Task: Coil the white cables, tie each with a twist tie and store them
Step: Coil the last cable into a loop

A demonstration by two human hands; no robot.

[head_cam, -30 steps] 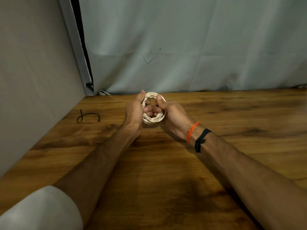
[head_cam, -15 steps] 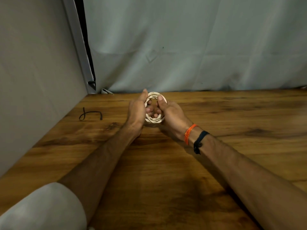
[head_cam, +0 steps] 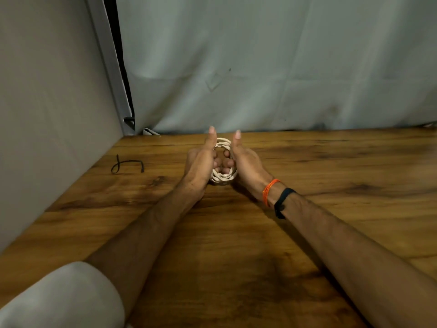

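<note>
Coiling step: white cable coil (head_cam: 223, 162) gripped between left hand (head_cam: 199, 163) and right hand (head_cam: 247, 163), thumbs up. Next, likely: reach for black twist tie (head_cam: 127, 165), well left of hands.

Wooden table (head_cam: 331, 209), black twist tie (head_cam: 127, 165) lying near left wall
</note>
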